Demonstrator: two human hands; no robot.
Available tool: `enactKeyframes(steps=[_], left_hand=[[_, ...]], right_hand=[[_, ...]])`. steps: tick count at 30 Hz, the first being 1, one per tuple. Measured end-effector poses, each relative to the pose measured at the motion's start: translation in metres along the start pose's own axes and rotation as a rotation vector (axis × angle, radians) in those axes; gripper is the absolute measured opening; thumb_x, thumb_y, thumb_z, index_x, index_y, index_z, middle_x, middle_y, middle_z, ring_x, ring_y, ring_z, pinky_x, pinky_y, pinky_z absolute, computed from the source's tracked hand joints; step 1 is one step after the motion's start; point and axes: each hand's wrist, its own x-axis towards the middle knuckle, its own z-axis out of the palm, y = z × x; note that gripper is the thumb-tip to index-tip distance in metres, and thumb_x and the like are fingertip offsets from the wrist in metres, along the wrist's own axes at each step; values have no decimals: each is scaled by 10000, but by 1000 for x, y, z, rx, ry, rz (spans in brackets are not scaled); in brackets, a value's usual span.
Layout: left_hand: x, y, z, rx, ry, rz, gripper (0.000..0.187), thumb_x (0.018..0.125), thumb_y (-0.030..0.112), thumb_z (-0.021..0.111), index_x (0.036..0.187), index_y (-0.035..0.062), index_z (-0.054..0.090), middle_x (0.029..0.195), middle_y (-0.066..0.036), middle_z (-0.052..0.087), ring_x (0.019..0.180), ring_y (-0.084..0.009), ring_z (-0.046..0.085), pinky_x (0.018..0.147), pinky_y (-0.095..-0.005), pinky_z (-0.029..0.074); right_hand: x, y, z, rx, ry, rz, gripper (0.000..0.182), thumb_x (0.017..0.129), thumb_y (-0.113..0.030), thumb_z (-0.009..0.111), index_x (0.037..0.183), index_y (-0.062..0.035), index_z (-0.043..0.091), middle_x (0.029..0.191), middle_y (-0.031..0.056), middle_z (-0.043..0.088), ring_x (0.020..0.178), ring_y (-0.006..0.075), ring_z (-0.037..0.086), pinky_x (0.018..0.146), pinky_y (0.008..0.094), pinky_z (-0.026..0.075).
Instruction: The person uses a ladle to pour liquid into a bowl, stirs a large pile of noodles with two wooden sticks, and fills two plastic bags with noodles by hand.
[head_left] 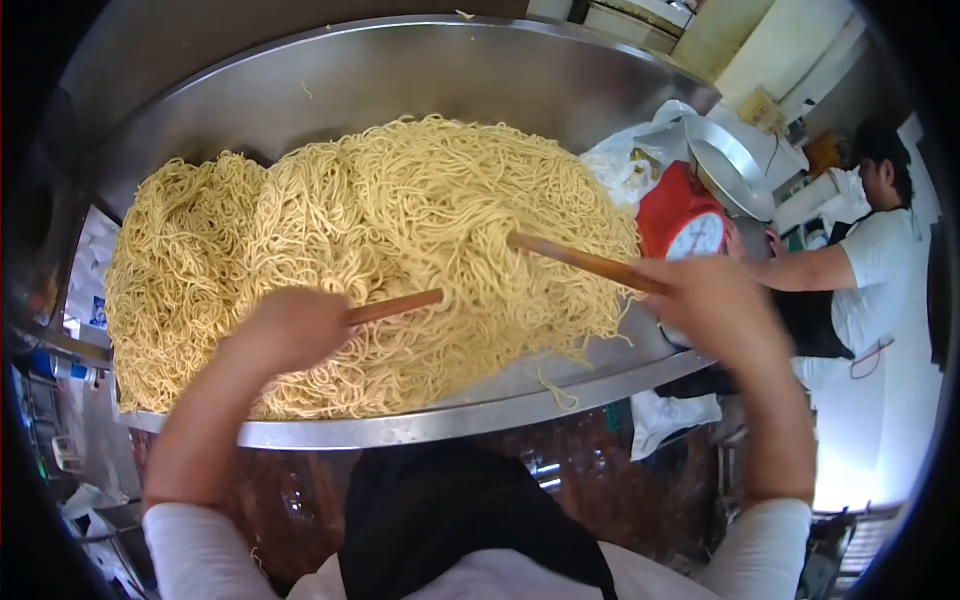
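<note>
So I'm looking down at a huge heap of noodles (380,240), pale yellow, thin and all tangled up, lying in loose clumps with a few stray strands dangling over the near edge. They're sitting in a big round steel tray (420,70) and filling most of it, with only the far wall and a strip of the near rim showing bare metal.

My left hand (290,330) is wrapping tight around a wooden stick (395,306), and the tip of that one is digging into the middle of the pile. My right hand (715,305) is closing on a second wooden stick (575,260), which is slanting in from the right and poking into the upper right part of the noodles. Both hands are a bit blurry, so I can't make out the individual fingers.

Just past the tray on the right a red kitchen scale (680,215) is standing with a shiny metal pan (730,165) on top, and I can't tell if anything's in the pan. A white plastic bag (630,160) is lying crumpled just beside it. Further right another person in a white shirt (880,270) is reaching an arm toward the scale.
</note>
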Motion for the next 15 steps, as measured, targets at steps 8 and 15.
enactKeyframes(steps=[8, 15], left_hand=[[-131, -74, -12, -386, -327, -38, 319, 862, 395, 651, 1011, 117, 698, 806, -125, 676, 766, -318, 666, 694, -416, 504], [91, 130, 46, -154, 154, 216, 290, 916, 291, 546, 1042, 51, 650, 870, -172, 704, 827, -344, 699, 709, -446, 550]], right_hand=[[-133, 111, -44, 486, -300, 398, 348, 772, -66, 734, 1117, -20, 714, 801, 86, 731, 677, 130, 664, 679, 276, 524], [51, -52, 104, -120, -32, 174, 348, 857, -233, 617, 1199, -263, 671, 889, 135, 700, 842, 343, 680, 729, 471, 526]])
